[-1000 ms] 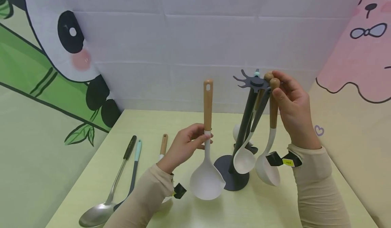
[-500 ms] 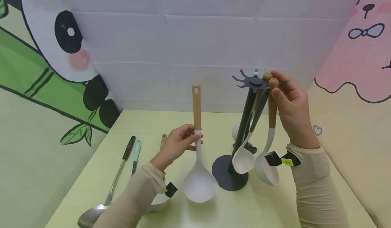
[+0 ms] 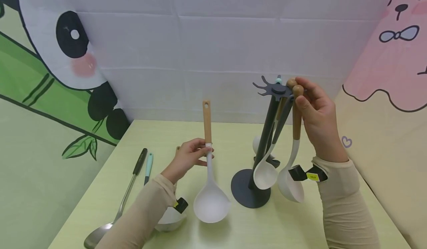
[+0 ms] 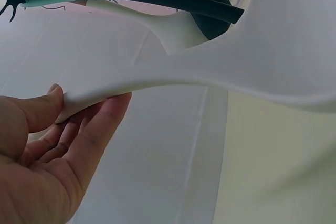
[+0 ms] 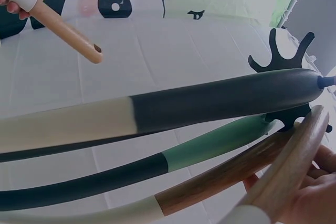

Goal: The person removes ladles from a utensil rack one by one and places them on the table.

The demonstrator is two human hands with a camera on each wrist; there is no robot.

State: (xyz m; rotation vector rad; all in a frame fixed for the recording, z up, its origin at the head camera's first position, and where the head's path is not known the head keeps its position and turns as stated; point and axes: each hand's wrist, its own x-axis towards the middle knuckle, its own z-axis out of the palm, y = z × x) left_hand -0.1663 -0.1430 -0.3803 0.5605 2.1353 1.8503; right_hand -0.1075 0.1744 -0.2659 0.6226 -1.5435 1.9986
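White utensil is pinched by left hand; nearer right edge of tabletop, right hand pinches a ladle.

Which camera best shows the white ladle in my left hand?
The head view: it shows the ladle, handle to bowl, only your left hand covering part. The left wrist view shows the neck but crops the bowl; the right, mostly the wooden handle.

Table: pale yellow top. Left side — steel spoon, turquoise-handled utensil just beside it, white ladle, partly hidden. Farther right — dark utensil stand, round base flat down.
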